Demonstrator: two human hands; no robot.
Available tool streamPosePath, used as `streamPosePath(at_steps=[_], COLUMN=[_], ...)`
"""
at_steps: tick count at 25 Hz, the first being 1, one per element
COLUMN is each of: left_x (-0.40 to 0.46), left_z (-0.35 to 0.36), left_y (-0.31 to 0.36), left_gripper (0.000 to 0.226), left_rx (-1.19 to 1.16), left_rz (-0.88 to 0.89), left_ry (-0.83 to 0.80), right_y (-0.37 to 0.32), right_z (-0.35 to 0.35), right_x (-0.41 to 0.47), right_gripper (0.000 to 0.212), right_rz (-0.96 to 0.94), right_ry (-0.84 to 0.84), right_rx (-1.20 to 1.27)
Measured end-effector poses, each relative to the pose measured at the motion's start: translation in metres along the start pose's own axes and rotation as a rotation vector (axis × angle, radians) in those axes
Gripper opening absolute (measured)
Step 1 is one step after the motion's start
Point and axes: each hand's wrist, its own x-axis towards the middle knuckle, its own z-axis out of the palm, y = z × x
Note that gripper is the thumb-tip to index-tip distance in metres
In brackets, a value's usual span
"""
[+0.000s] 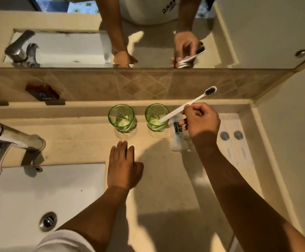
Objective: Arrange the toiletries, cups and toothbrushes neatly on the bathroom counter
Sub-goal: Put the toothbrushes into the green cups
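Right hand (200,120) is pinching the toothbrush (186,106), handle end entering the right cup (156,117). Left hand (123,168) is lying open on the worktop (166,179). Advice: lower gently, avoid tipping the glass.

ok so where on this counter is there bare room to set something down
Bare counter lies in front of the two green cups, between the sink and the paper card. The left hand rests at its edge. It is crowded by the right cup, where the right hand holds the toothbrush above a plastic packet.

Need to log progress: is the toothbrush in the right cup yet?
Partly: toothbrush handle end dips into right green cup, right hand gripping it, bristles up.
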Motion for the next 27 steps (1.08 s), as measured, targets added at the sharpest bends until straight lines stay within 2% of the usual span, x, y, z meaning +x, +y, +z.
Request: streamPosePath(at_steps=[10, 22, 27], left_x=[0.0, -0.001, -0.001], left_z=[0.003, 0.007, 0.007], left_y=[-0.002, -0.004, -0.003], left_gripper=[0.052, 0.054, 0.055], left_rx=[-0.104, -0.097, -0.089], left_rz=[0.019, 0.008, -0.004], left_ry=[0.075, 0.096, 0.089], right_y=[0.038, 0.051, 0.048], right_z=[0.042, 0.052, 0.05], right_x=[0.019, 0.021, 0.025], right_gripper=[0.021, 0.018, 0.027], right_rz=[-0.172, -0.232, -0.416], right_ry=[-0.143, -0.12, -0.105], right_rx=[-0.155, -0.218, -0.547])
